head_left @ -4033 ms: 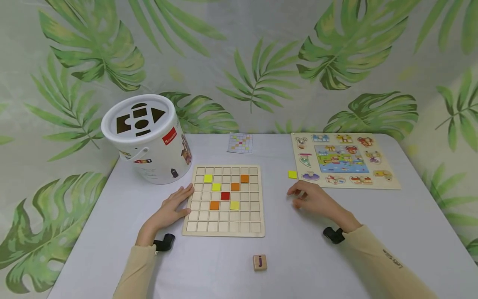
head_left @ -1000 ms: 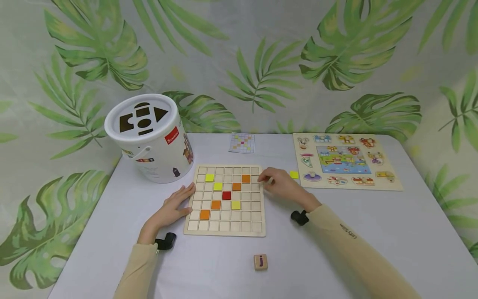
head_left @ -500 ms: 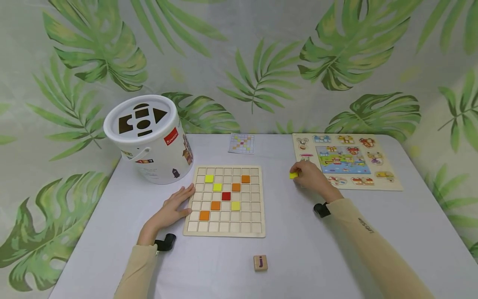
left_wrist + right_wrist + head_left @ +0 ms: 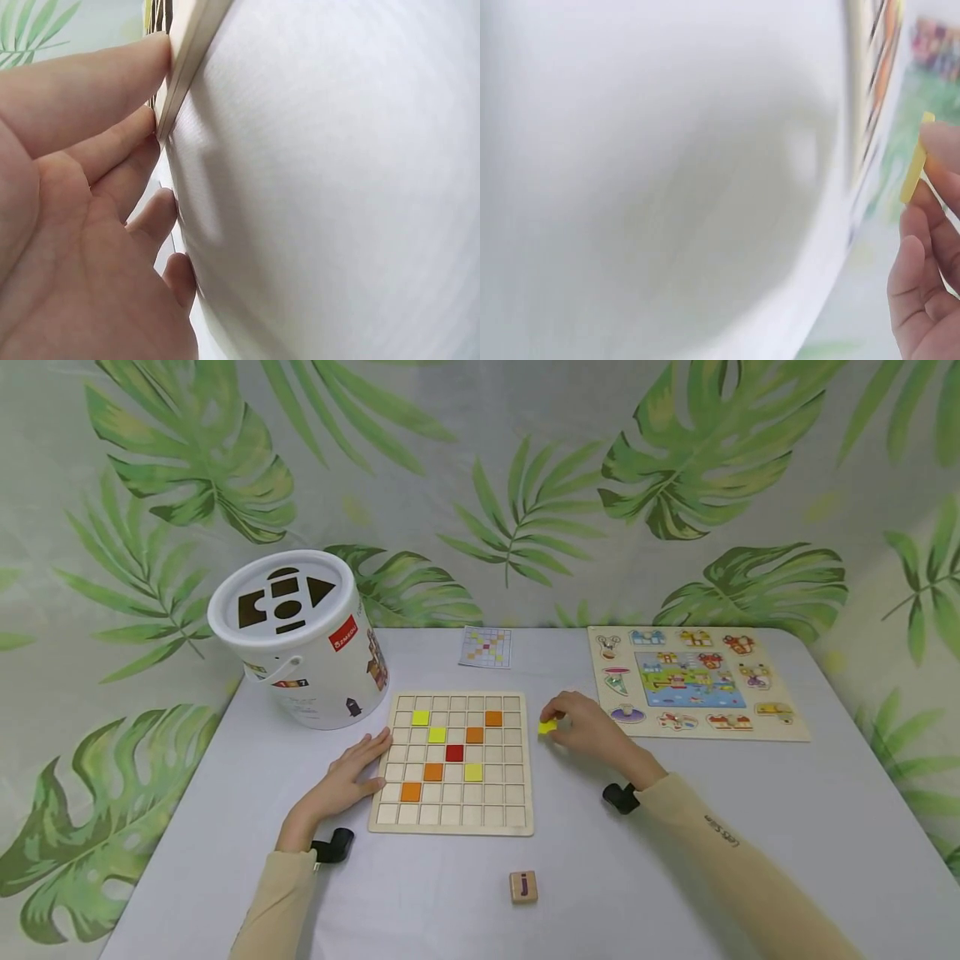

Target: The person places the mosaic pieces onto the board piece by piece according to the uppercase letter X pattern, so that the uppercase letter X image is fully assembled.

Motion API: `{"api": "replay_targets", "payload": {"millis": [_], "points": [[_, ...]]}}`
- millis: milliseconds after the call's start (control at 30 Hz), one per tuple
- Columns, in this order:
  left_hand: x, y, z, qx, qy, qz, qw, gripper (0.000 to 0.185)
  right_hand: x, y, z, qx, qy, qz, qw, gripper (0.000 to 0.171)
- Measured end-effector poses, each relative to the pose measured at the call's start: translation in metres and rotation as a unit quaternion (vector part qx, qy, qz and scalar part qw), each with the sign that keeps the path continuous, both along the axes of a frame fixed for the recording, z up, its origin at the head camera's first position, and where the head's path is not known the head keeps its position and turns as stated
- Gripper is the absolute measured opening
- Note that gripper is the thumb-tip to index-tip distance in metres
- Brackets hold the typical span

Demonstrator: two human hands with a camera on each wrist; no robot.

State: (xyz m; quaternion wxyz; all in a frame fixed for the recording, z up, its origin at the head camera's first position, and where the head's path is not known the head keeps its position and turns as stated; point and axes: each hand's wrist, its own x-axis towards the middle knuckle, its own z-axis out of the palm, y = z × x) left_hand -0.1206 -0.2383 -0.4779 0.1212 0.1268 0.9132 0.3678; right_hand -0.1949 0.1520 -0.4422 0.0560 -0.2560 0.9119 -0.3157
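Observation:
My right hand pinches a yellow square tile just off the right edge of the wooden grid board. In the right wrist view the yellow tile shows edge-on between thumb and fingers. On the board lie several yellow and orange tiles and one red tile, set in two crossing diagonals. My left hand rests at the board's left edge with fingers spread. The left wrist view has the fingertips of that left hand touching the board's side.
A small printed pattern card lies behind the board. At the back left stands a white bucket with shaped holes in its lid. A wooden picture puzzle lies at the back right, and a letter block sits in front.
An orange tile was added at the lower left of the board. My right hand then took the yellow tile beside the puzzle and carried it left. My left hand has stayed put.

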Motion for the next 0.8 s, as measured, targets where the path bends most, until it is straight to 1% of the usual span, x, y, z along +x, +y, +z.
{"api": "replay_targets", "payload": {"millis": [100, 267, 433, 567, 700, 800], "points": [[0.0, 0.0, 0.0, -0.002, -0.002, -0.001, 1.0, 0.067, 0.015, -0.018, 0.002, -0.007, 0.003, 0.042, 0.999, 0.018], [-0.001, 0.0, 0.0, -0.005, -0.004, 0.001, 1.0, 0.067, 0.037, -0.042, 0.0, -0.013, -0.008, 0.105, 0.994, 0.018], [-0.001, -0.001, -0.001, 0.001, 0.003, 0.001, 1.0, 0.067, 0.052, -0.058, -0.006, -0.014, -0.02, 0.15, 0.988, 0.016], [-0.002, -0.001, -0.001, 0.001, 0.003, 0.0, 1.0, 0.066, 0.059, -0.065, -0.011, 0.013, -0.028, 0.157, 0.987, 0.017], [-0.002, 0.0, 0.0, 0.0, 0.002, -0.001, 1.0, 0.066, 0.062, -0.068, -0.014, 0.038, -0.017, 0.146, 0.988, 0.019], [-0.002, 0.001, 0.001, -0.001, 0.001, -0.001, 1.0, 0.067, 0.063, -0.068, -0.014, 0.039, -0.01, 0.142, 0.989, 0.019]]}}
